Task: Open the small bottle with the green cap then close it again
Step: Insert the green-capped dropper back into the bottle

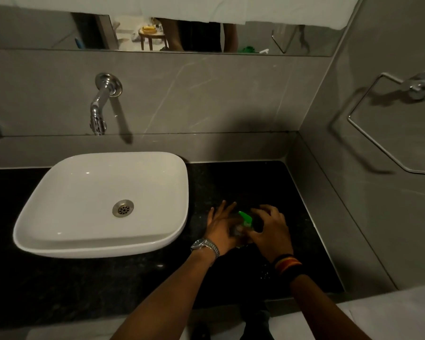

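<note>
Hands: left hand (222, 229), right hand (271, 230) around one bottle (239, 229), green cap (245, 218).

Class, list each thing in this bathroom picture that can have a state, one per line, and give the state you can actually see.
Small bottle: held between both hands over the counter.
Green cap: flipped up, so apparently open.
Left hand: around the bottle's body.
Right hand: fingers at the cap.
Tap: no water running.
Sink: empty, drain unplugged.
Towel ring: bare.
</note>
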`<act>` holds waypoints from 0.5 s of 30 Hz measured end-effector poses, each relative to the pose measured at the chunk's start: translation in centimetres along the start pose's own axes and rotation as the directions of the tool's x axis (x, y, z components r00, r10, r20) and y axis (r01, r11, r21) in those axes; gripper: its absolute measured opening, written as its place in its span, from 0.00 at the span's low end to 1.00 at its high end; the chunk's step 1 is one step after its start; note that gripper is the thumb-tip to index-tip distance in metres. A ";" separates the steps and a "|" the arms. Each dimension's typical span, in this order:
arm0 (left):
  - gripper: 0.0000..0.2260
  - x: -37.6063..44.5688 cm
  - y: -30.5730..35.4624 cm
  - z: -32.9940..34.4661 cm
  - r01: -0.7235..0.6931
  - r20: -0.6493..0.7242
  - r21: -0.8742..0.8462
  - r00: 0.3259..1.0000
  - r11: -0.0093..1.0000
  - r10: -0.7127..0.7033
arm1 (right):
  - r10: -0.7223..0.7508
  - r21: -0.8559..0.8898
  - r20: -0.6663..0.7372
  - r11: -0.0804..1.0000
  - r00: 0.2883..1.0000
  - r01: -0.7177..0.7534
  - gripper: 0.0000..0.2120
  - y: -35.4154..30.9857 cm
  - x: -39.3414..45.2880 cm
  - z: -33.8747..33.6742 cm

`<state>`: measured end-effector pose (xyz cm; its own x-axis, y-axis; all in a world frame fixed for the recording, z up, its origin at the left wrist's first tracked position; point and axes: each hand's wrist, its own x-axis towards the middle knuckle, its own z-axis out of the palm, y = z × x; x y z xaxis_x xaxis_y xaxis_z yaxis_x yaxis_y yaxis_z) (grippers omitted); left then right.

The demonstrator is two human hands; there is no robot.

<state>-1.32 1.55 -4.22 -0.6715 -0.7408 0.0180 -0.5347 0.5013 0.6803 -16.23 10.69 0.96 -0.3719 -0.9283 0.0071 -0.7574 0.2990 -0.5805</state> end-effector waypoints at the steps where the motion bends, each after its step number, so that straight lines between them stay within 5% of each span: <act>1: 0.24 0.0 0.0 0.0 -0.001 0.002 -0.008 1.000 1.000 0.001 | -0.022 0.074 0.026 0.997 0.999 0.020 0.23 0.1 -0.1 -0.1; 6: 0.28 -0.1 0.2 -0.1 0.007 0.032 0.003 0.999 1.000 -0.007 | -0.068 0.019 -0.050 0.997 0.996 0.069 0.10 -0.2 -0.4 -0.2; 9: 0.25 0.2 -0.1 0.1 0.009 0.036 0.028 0.999 1.000 -0.010 | 0.011 -0.017 -0.101 1.000 0.995 -0.013 0.18 -1.1 0.1 -0.5; 13: 0.27 0.3 -0.3 0.5 0.014 0.013 0.062 1.000 0.998 -0.015 | 0.001 0.090 0.007 0.996 1.000 -0.002 0.23 0.2 0.2 -0.4; 15: 0.29 0.2 -0.4 0.6 0.011 -0.008 0.046 1.000 0.999 -0.010 | -0.071 0.121 0.030 0.990 0.997 0.067 0.18 1.1 0.2 -0.3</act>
<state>-1.58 1.50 -4.91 -0.6619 -0.7494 0.0170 -0.5648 0.5135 0.6460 -17.27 10.91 0.56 -0.3010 -0.9533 0.0240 -0.7103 0.2073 -0.6727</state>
